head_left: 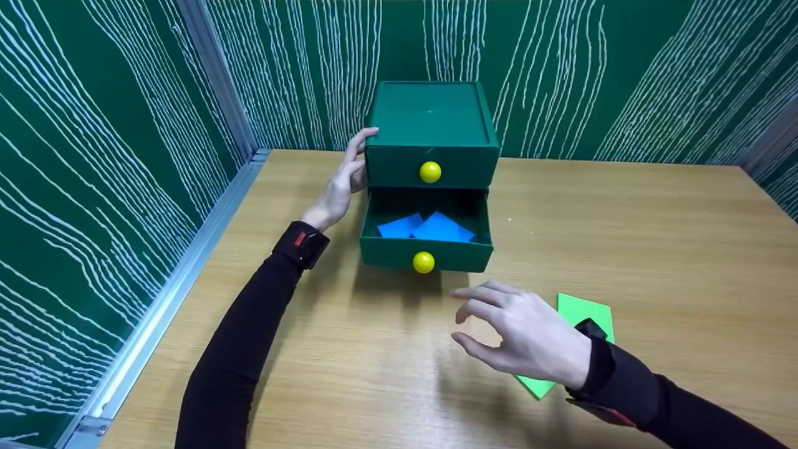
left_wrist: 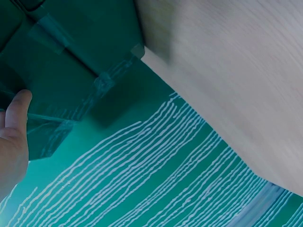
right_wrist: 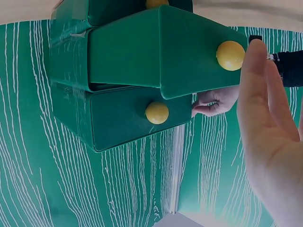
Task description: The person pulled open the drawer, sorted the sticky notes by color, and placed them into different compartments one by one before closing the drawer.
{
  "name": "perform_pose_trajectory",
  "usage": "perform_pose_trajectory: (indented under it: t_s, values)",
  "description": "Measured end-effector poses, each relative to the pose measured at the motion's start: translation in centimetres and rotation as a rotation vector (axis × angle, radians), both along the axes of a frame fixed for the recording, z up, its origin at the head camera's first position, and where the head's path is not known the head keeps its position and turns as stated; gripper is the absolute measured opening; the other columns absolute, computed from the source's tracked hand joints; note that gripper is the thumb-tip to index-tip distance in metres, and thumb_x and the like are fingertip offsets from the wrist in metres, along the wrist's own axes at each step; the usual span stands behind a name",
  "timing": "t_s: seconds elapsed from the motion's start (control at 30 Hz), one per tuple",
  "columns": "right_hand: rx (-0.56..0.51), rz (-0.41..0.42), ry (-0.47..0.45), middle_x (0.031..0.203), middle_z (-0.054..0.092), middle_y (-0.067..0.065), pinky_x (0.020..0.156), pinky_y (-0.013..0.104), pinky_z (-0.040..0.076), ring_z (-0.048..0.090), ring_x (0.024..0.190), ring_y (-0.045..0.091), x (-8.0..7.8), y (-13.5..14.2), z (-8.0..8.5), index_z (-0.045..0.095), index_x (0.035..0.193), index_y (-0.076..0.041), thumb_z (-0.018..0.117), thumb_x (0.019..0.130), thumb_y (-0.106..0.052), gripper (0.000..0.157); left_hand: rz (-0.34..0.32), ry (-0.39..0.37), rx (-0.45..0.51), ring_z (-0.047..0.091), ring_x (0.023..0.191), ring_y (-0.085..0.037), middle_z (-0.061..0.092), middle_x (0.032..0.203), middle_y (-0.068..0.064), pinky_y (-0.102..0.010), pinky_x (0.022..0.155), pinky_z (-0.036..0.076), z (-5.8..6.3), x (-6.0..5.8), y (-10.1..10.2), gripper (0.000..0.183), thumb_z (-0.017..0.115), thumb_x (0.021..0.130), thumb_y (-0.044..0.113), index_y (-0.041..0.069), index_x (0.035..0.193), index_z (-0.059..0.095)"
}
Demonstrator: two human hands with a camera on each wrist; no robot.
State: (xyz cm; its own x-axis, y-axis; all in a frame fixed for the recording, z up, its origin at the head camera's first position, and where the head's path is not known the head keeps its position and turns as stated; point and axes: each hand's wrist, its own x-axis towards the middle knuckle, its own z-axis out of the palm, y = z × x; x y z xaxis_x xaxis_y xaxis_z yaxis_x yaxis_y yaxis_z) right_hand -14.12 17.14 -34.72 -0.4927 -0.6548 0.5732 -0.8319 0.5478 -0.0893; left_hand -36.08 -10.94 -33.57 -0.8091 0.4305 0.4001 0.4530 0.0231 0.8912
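Observation:
A green drawer unit point(head_left: 430, 115) with yellow knobs stands near the back wall. Its middle drawer point(head_left: 386, 252) is pulled out, and blue paper pieces point(head_left: 444, 227) lie inside. On the unit's left side rests my left hand point(head_left: 336, 190), its fingertips at the upper front edge; the left wrist view shows just part of that hand point(left_wrist: 13, 142). Right of the pulled-out drawer's yellow knob point(head_left: 424, 262), my right hand point(head_left: 527, 330) hovers with nothing in it, fingers loosely bent and thumb apart. Under the right wrist lies a bright green sheet point(head_left: 585, 312), partly hidden.
The wooden table point(head_left: 654, 249) meets a green wall point(head_left: 399, 37) with wavy white lines at the back. A metal rail point(head_left: 181, 280) runs along the left edge beside another such wall. In the right wrist view, a third drawer's knob point(right_wrist: 157, 4) shows beyond the pulled-out one.

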Motion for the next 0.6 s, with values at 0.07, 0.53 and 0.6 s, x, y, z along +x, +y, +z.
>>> perform_pose_trajectory:
  t_s: [0.07, 0.53, 0.6]
  values:
    - [0.003, -0.005, -0.004, 0.115, 0.074, 0.006, 0.067, 0.029, 0.056, 0.070, 0.094, 0.020, 0.0, 0.0, 0.0, 0.065, 0.090, -0.016, 0.080, 0.080, -0.025, 0.020, -0.013, 0.001, 0.015, 0.044, 0.119, -0.027, 0.028, 0.152, -0.010, -0.051, 0.110, 0.037, -0.1, -0.1, 0.0, 0.059, 0.020, 0.098, 0.025, 0.022, 0.157, 0.021]
    - [0.023, 0.022, -0.061, 0.122, 0.072, 0.008, 0.070, 0.033, 0.059, 0.072, 0.100, 0.023, -1.3, -1.0, -0.5, 0.065, 0.091, -0.016, 0.080, 0.082, -0.027, 0.021, 0.051, -0.014, 0.017, 0.045, 0.119, -0.026, 0.030, 0.150, -0.010, -0.051, 0.110, 0.038, -0.2, 0.9, -2.9, 0.058, 0.020, 0.098, 0.023, 0.022, 0.156, 0.021]
    - [0.024, 0.050, -0.066, 0.123, 0.071, 0.008, 0.070, 0.032, 0.059, 0.071, 0.101, 0.023, -1.7, -1.5, -0.6, 0.065, 0.092, -0.016, 0.079, 0.082, -0.028, 0.021, 0.082, -0.009, 0.014, 0.046, 0.117, -0.026, 0.030, 0.150, -0.010, -0.049, 0.109, 0.038, -0.2, 1.4, -3.9, 0.058, 0.020, 0.098, 0.022, 0.021, 0.156, 0.021]
